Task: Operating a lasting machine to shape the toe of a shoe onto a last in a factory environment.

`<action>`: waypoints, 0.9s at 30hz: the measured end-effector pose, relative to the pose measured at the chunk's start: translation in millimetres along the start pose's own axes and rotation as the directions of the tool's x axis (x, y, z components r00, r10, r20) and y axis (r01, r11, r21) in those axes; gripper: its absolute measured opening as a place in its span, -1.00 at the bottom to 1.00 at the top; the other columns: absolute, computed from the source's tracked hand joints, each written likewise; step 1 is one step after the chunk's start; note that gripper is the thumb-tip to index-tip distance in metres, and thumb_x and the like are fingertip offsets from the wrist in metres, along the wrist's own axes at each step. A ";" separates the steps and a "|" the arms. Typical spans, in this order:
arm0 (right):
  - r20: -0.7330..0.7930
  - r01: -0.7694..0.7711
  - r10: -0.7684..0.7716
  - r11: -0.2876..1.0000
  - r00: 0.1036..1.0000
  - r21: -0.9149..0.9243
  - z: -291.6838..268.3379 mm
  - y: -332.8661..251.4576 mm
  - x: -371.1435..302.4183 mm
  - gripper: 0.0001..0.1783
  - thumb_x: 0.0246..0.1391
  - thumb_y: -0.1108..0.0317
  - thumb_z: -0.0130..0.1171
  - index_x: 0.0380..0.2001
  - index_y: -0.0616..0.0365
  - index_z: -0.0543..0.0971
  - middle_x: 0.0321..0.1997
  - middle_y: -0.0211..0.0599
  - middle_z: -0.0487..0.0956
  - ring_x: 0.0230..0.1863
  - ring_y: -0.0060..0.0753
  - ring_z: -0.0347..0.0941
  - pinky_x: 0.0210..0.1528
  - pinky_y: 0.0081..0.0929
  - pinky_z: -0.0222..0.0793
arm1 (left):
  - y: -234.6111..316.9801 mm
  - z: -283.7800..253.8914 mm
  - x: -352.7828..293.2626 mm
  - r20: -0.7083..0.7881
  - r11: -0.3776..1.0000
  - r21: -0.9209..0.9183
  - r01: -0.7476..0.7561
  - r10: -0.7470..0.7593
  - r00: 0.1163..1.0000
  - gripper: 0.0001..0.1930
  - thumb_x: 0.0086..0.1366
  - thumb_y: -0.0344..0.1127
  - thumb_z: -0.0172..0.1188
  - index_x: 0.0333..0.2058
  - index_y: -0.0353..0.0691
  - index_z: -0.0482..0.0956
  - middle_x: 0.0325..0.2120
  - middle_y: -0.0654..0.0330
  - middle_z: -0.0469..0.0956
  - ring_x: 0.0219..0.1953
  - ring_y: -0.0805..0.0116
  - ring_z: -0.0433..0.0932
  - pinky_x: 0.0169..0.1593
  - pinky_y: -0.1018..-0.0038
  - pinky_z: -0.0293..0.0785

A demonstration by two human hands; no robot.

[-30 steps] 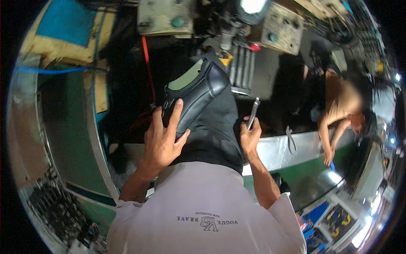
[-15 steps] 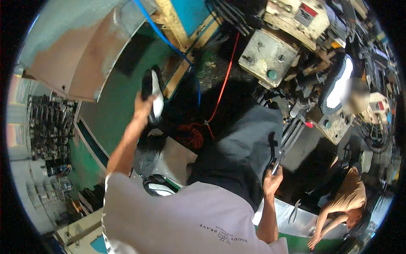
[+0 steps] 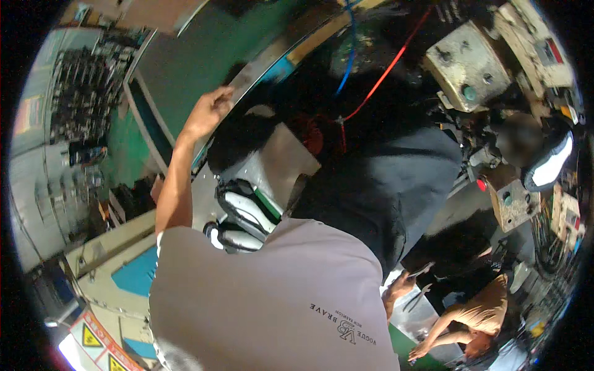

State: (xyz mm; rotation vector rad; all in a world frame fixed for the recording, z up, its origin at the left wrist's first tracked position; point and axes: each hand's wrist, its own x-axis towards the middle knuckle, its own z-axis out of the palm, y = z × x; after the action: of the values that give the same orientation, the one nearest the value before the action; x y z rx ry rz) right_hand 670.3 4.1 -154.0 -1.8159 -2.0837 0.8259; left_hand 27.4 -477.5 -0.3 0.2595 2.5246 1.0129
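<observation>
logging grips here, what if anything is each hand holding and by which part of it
The right hand grips a slim metal tool by one end, the other sticking out. Whether the left hand holds anything cannot be told.

Counter (image 3: pixel 291 154): silver-grey and metallic, it ran on both sides of the dark trousers (image 3: pixel 377 167), which covered its middle.
Counter, right part: pliers (image 3: pixel 421 293) with pale, spread handles lay directly on the bare metal, near the trousers.
Counter, left end: a large dark patch (image 3: pixel 235 145) covered this end; whether object or shadow could not be told.
Counter, near edge on the left: black-and-white shoes (image 3: pixel 247 213) sat close together, just beside this edge; their support was hidden.
Green surface (image 3: pixel 204 49): it stretched beyond the counter's left end; a small dark shape (image 3: pixel 236 70) showed near its border, too blurred to identify.
</observation>
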 end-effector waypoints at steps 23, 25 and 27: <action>0.103 0.585 -0.579 0.775 0.809 -0.240 -30.9 33.4 128.5 -0.61 0.49 0.15 0.10 0.04 0.28 0.67 -0.05 0.14 0.64 0.01 0.22 0.55 0.04 0.05 0.50 | -192.0 175.9 -287.5 -0.133 0.405 -0.801 0.442 -0.839 0.528 -0.50 0.26 -0.20 0.50 0.14 -0.16 0.62 -0.13 0.17 0.68 -0.18 0.24 0.64 -0.06 0.26 0.60; 0.135 0.657 -0.644 0.729 0.753 -0.189 -19.6 -13.7 147.3 -0.65 0.42 0.31 0.10 0.08 0.37 0.61 0.02 0.08 0.61 0.04 0.16 0.56 0.16 0.01 0.48 | -182.2 165.5 -306.2 -0.205 0.391 -0.752 0.531 -0.904 0.375 -0.48 0.25 -0.26 0.49 0.18 -0.18 0.61 -0.11 0.16 0.69 -0.14 0.23 0.65 -0.05 0.24 0.61; 0.124 0.686 -0.675 0.715 0.727 -0.133 -3.5 -60.4 156.1 -0.66 0.41 0.33 0.11 0.08 0.37 0.61 0.05 0.06 0.62 0.05 0.12 0.57 0.18 0.00 0.48 | -163.5 159.4 -324.5 -0.265 0.455 -0.736 0.502 -0.875 0.405 -0.42 0.27 -0.24 0.48 0.23 -0.21 0.57 -0.01 0.13 0.68 -0.10 0.22 0.64 -0.09 0.24 0.61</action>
State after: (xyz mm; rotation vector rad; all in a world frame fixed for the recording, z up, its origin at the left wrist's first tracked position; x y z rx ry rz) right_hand 593.2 152.4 -143.6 -0.9091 -2.6511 0.5056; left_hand 385.5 -598.9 -120.8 -1.5180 2.1815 1.4808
